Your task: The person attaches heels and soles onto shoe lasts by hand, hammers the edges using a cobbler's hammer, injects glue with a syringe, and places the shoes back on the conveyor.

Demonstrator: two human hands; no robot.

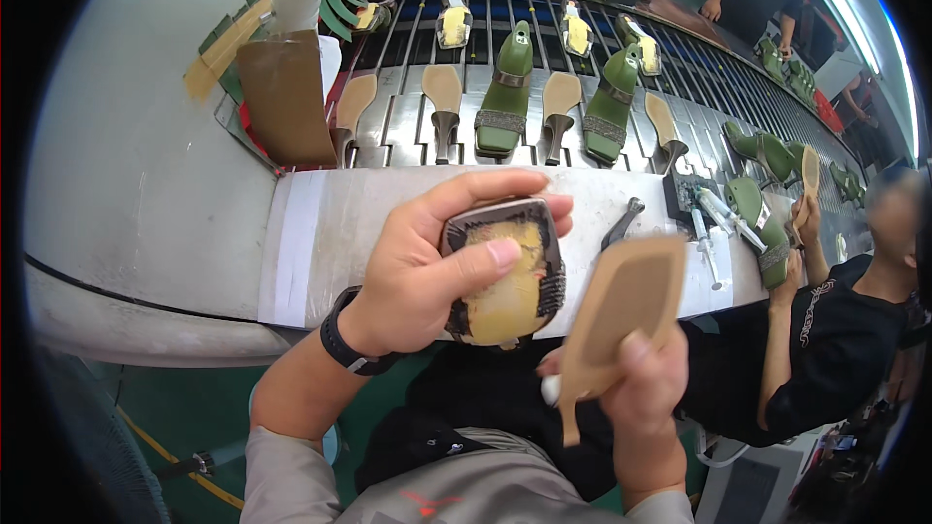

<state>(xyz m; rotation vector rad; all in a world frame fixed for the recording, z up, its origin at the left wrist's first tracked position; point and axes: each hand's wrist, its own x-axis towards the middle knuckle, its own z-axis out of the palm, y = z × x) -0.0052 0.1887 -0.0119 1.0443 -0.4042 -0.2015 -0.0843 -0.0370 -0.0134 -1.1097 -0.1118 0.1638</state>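
My left hand [413, 277] is closed round a lasted shoe [505, 306], its underside turned up. That underside shows a yellow patch ringed by dark folded edges, and my thumb presses on it. Just to the right, my right hand [649, 393] grips a tan shoe sole [621, 315] with a darker, matte middle. The sole is tilted, its broad end pointing away from me, apart from the shoe. A small white thing [551, 390] shows at my right fingertips; I cannot make out what it is.
Beyond the pale bench [388, 223] runs a roller conveyor [398, 102] carrying green heeled sandals [505, 87], tan soles with heels [444, 97] and yellow-bottomed shoes [454, 24]. A dark metal tool [621, 223] and syringes [714, 223] lie on the bench. A co-worker [825, 349] sits close on the right, holding a sole.
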